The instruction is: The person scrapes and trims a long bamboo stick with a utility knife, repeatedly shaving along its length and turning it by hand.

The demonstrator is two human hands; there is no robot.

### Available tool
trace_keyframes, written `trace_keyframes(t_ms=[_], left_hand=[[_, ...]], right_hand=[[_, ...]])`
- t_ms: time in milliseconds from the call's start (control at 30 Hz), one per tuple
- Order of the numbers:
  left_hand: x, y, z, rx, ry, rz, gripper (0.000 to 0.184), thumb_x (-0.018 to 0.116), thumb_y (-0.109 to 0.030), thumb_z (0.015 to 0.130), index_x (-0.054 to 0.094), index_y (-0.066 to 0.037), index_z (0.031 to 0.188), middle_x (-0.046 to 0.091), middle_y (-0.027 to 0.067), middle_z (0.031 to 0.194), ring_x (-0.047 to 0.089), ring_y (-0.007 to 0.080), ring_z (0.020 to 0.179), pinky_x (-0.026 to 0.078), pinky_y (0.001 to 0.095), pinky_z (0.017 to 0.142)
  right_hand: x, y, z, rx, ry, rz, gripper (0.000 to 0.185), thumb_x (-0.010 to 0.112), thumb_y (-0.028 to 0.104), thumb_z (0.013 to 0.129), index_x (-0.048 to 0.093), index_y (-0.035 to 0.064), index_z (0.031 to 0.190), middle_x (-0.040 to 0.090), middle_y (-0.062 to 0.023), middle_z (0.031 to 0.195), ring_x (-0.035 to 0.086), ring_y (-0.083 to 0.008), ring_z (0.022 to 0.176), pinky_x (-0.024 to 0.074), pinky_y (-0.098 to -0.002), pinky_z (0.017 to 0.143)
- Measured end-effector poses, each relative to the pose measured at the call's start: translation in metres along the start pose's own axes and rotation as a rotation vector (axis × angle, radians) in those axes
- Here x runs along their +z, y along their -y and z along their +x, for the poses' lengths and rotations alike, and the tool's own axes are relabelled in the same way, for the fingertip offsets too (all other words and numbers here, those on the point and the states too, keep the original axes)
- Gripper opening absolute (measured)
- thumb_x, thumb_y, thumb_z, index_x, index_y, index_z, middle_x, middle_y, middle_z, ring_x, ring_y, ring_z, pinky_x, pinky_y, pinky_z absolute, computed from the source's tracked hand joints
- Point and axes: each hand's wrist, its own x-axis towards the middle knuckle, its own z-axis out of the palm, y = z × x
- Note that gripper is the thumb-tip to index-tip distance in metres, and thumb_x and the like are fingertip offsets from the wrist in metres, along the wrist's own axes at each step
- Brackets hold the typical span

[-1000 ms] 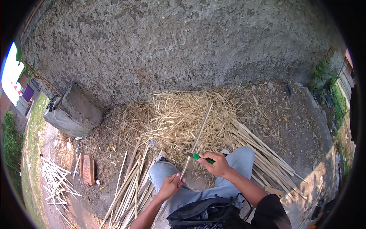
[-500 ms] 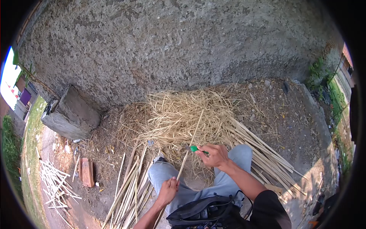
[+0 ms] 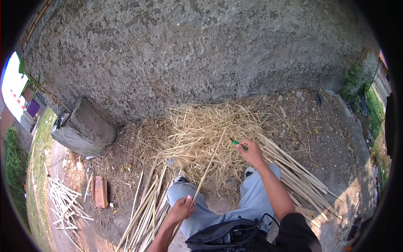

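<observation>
A long pale strip [image 3: 211, 161] slants up from my lap over the shavings. My left hand [image 3: 183, 208] is closed round its lower part, beside my left knee. Held up and to the right of the strip, my right hand [image 3: 251, 153] grips a knife with a green handle [image 3: 239, 145]; its dark tip points up and left, close to the strip but apart from it. Pale curly shavings [image 3: 197, 130] lie heaped in front of my feet. Long strips [image 3: 145, 210] are piled left of my legs, and more strips [image 3: 300, 178] fan out on the right.
A rough grey wall [image 3: 201, 54] rises behind the shavings. At the left are a concrete block [image 3: 84, 134], reddish bricks [image 3: 100, 193] and a scattered stack of short pale sticks [image 3: 65, 201]. A black bag [image 3: 222, 235] rests on my lap.
My right hand with the knife has moved forward and right, away from the strip. The left hand still holds the strip, whose upper end sits slightly lower. My right knee has shifted.
</observation>
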Motion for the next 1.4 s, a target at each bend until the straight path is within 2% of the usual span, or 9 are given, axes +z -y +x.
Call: trace_keyframes(t_ms=[167,233,333,500,767,1000,1100,1200,1400], left_hand=[[0.006,-0.021,0.011,0.117,-0.009,0.121,0.033,0.054,-0.042,0.101,0.058,-0.009,0.105,0.047,-0.0014,0.065,0.037,0.0071,0.049,0.028,0.0249,0.044],[0.005,-0.025,0.015,0.153,-0.028,0.200,0.031,0.058,-0.039,0.100,0.062,-0.008,0.109,0.049,0.0000,0.066,0.041,0.0085,0.051,0.032,0.0259,0.046],[0.007,-0.045,0.018,0.689,-0.410,0.842,0.036,0.066,-0.036,0.094,0.069,-0.005,0.112,0.067,0.0150,0.077,0.068,0.0293,0.066,0.050,0.0402,0.059],[0.012,-0.091,0.053,0.728,-0.508,0.998,0.032,0.071,-0.030,0.089,0.072,-0.005,0.108,0.070,0.0135,0.087,0.069,0.0309,0.075,0.053,0.0389,0.066],[0.035,-0.089,0.154,0.905,-0.301,1.259,0.035,0.072,-0.033,0.087,0.068,-0.021,0.119,0.057,0.0098,0.112,0.068,0.0287,0.078,0.055,0.0417,0.062],[0.044,-0.088,0.180,1.046,-0.289,1.277,0.054,0.080,-0.029,0.078,0.062,-0.025,0.128,0.054,0.0104,0.124,0.069,0.0277,0.085,0.057,0.0402,0.064],[0.049,-0.104,0.159,0.997,-0.467,1.174,0.061,0.082,-0.033,0.074,0.060,-0.022,0.130,0.059,0.0090,0.122,0.068,0.0279,0.095,0.054,0.0464,0.090],[0.042,-0.111,0.151,1.106,-0.660,1.014,0.066,0.086,-0.041,0.068,0.063,-0.015,0.123,0.067,0.0053,0.113,0.063,0.0284,0.109,0.005,0.0607,0.120],[0.024,-0.092,0.156,1.150,-0.807,1.172,0.032,0.080,-0.016,0.074,0.071,-0.014,0.104,0.069,-0.0006,0.099,0.060,0.0199,0.105,0.020,0.0576,0.117]], right_hand=[[0.015,-0.009,-0.002,0.008,-0.014,-0.015,0.030,0.070,0.036,0.089,0.070,0.0083,0.100,0.070,-0.0132,0.081,0.069,-0.0276,0.076,0.0509,-0.0393,0.071],[0.020,-0.031,0.010,-0.003,-0.191,0.226,0.032,0.070,0.035,0.089,0.069,0.0039,0.099,0.071,-0.0123,0.081,0.068,-0.0242,0.074,0.0513,-0.0379,0.068],[-0.002,-0.020,0.013,0.218,-0.134,0.731,0.040,0.065,0.040,0.095,0.064,0.0009,0.104,0.064,-0.0068,0.075,0.054,-0.0100,0.053,0.0434,-0.0270,0.050],[-0.023,-0.001,0.011,0.394,-0.199,1.365,0.053,0.055,0.051,0.099,0.057,-0.0010,0.109,0.058,-0.0049,0.072,0.036,-0.0033,0.042,0.0300,-0.0211,0.040],[-0.004,-0.017,0.009,0.438,-0.288,1.136,0.034,0.071,0.035,0.092,0.065,0.0015,0.096,0.065,-0.0053,0.080,0.032,-0.0035,0.044,0.0274,-0.0224,0.041],[-0.015,-0.011,0.013,0.496,-0.432,1.292,0.018,0.061,0.021,0.099,0.062,0.0048,0.090,0.068,-0.0074,0.076,0.031,-0.0054,0.042,0.0279,-0.0240,0.039],[-0.016,-0.026,0.019,0.563,-0.514,1.390,0.018,0.059,0.022,0.100,0.061,0.0051,0.094,0.069,-0.0094,0.082,0.033,-0.0057,0.043,0.0280,-0.0240,0.040],[-0.023,-0.039,0.025,0.564,-0.557,1.462,0.017,0.057,0.023,0.101,0.060,0.0071,0.096,0.067,-0.0080,0.086,0.037,-0.0060,0.046,0.0298,-0.0237,0.041],[-0.033,-0.041,0.025,0.473,-0.531,1.567,0.021,0.056,0.029,0.101,0.060,0.0105,0.094,0.067,-0.0045,0.087,0.031,-0.0039,0.041,0.0284,-0.0224,0.038]])
